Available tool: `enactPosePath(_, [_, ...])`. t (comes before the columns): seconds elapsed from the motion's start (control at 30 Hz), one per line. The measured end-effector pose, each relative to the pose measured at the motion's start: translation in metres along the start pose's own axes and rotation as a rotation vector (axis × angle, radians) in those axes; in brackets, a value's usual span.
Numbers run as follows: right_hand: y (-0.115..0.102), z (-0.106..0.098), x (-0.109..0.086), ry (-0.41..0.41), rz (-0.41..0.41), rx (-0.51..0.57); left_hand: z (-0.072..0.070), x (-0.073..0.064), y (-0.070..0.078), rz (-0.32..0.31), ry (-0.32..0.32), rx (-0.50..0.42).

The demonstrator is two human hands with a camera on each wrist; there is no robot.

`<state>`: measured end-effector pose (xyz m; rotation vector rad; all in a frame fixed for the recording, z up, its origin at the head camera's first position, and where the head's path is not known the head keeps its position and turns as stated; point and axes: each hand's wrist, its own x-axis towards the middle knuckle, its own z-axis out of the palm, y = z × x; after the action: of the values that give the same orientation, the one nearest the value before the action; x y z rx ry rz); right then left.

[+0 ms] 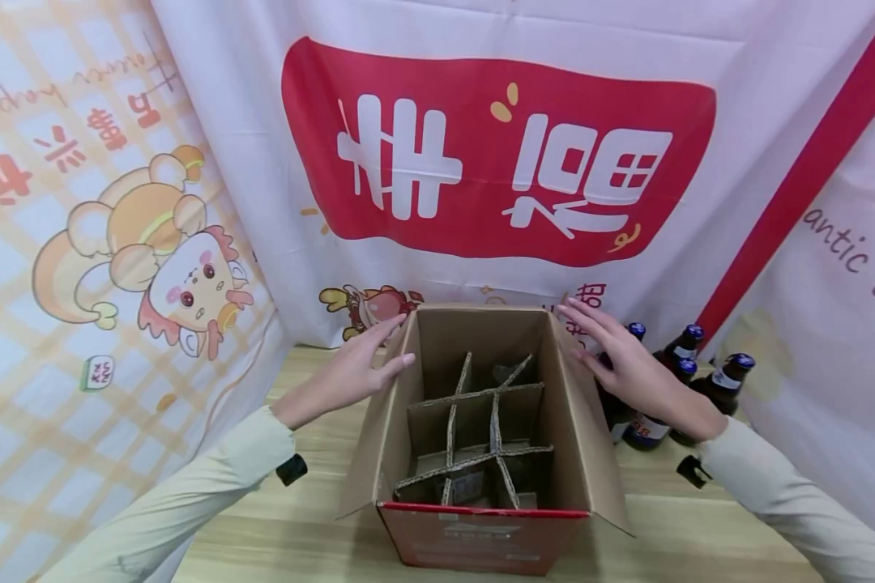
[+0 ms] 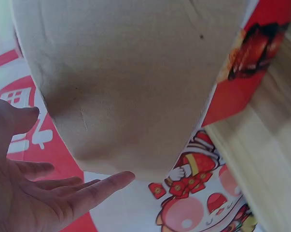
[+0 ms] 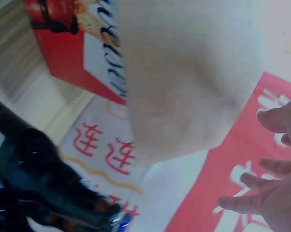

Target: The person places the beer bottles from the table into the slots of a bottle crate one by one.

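An open cardboard carton [image 1: 481, 544] with a red printed outside stands on the table. Inside it a cardboard divider grid [image 1: 474, 396] forms several cells, some partly hidden in shadow. Its left flap [image 1: 370, 461] and right flap [image 1: 603, 461] hang outward. My left hand [image 1: 346, 372] is by the far end of the left flap, fingers extended and thumb apart. On the opposite side, my right hand [image 1: 634, 372] is spread near the far end of the right flap. Both wrist views show the hands beside the bare brown flaps, gripping nothing; whether they touch the cardboard I cannot tell.
Several dark bottles [image 1: 725, 387] with blue caps stand together right of the carton, partly behind my right forearm. The light wooden table [image 1: 284, 526] runs under everything. Printed cloth [image 1: 481, 275] hangs behind the table and along both sides.
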<state>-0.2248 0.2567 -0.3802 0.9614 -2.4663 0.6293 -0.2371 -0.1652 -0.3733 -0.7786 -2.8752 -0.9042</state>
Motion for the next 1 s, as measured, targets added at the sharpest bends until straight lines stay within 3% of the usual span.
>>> enactPosePath(0.2, [0.024, -0.001, -0.014, 0.03, 0.087, 0.013, 0.001, 0.0, -0.012, -0.076, -0.044, -0.12])
enactPosePath(0.33, [0.037, -0.001, -0.024, -0.024, 0.183, 0.026, 0.001, -0.001, -0.015, -0.133, -0.088, -0.204])
enactPosePath(0.53, [0.051, 0.0, -0.041, -0.204, 0.447, 0.007, 0.0, 0.0, -0.014, -0.227, -0.151, -0.34])
enactPosePath(0.63, [0.057, 0.008, -0.053, -0.224, 0.563, -0.014, 0.0, 0.001, -0.013, -0.272, -0.173, -0.406])
enactPosePath(0.7, [0.06, 0.016, -0.062, -0.167, 0.597, -0.025, 0.001, 0.002, -0.012, -0.287, -0.195, -0.474])
enactPosePath(0.83, [0.062, 0.039, -0.08, 0.078, 0.622, -0.042, 0.006, 0.004, -0.012, -0.304, -0.221, -0.621])
enactPosePath(1.0, [0.066, 0.07, -0.096, 0.322, 0.701, 0.073, 0.015, 0.005, -0.015, -0.319, -0.19, -0.748])
